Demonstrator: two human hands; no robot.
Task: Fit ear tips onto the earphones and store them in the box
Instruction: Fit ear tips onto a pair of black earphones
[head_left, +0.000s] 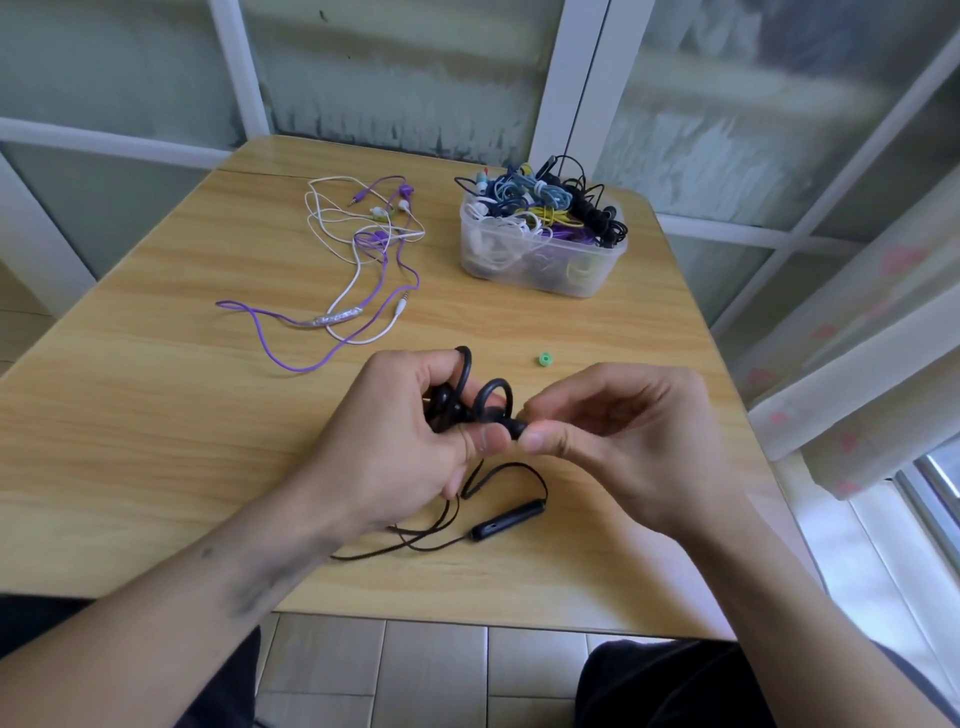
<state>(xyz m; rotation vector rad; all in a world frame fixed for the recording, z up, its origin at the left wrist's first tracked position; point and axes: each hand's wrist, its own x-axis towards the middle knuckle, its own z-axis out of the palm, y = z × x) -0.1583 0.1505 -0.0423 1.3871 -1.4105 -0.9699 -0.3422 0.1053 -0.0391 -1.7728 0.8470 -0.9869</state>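
My left hand (405, 441) grips a pair of black ear-hook earphones (467, 400) above the table's front middle. Their cable and inline remote (506, 519) trail onto the wood below. My right hand (608, 421) pinches the tip end of one black earbud (516, 429) between thumb and fingers. Whether an ear tip is in that pinch is hidden. A small green ear tip (544, 358) lies loose on the table just beyond my hands. The clear plastic box (540, 270), heaped with coiled earphones, stands at the back right.
A tangle of purple and white earphones (363, 254) lies spread at the back left of the wooden table (156, 415). Window frames and frosted glass close in behind, with a curtain (857, 364) past the table's right edge. Tiled floor shows below the front edge.
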